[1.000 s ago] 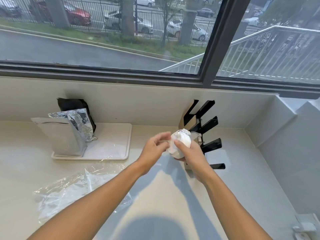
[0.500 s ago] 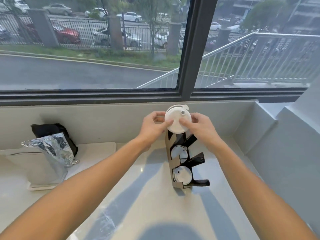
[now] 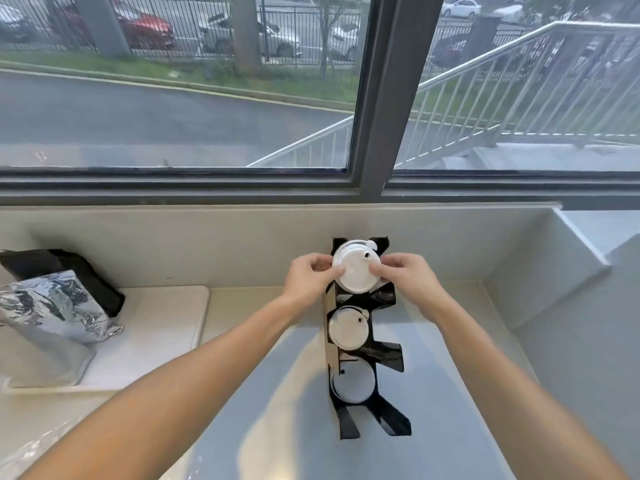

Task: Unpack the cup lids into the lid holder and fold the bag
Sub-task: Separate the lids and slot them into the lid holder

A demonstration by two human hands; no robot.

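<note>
A black lid holder (image 3: 388,362) with forked arms stands on the pale counter (image 3: 277,427). A stack of white cup lids (image 3: 356,270) sits in its top slot. My left hand (image 3: 308,278) pinches the stack's left edge and my right hand (image 3: 405,277) pinches its right edge. More white lids fill the middle slot (image 3: 348,329) and the lower slot (image 3: 353,382). The clear plastic bag (image 3: 31,452) lies crumpled at the bottom left, mostly out of frame.
A white tray (image 3: 156,334) at the left carries a crinkled silver foil pouch (image 3: 55,306) and a black bag (image 3: 69,268). The low wall under the window (image 3: 207,244) backs the counter, and a raised ledge (image 3: 571,271) closes it on the right.
Both hands carried the stack of lids from in front of the holder up to its top slot and have lowered it between the arms. The view has moved closer to the holder.
</note>
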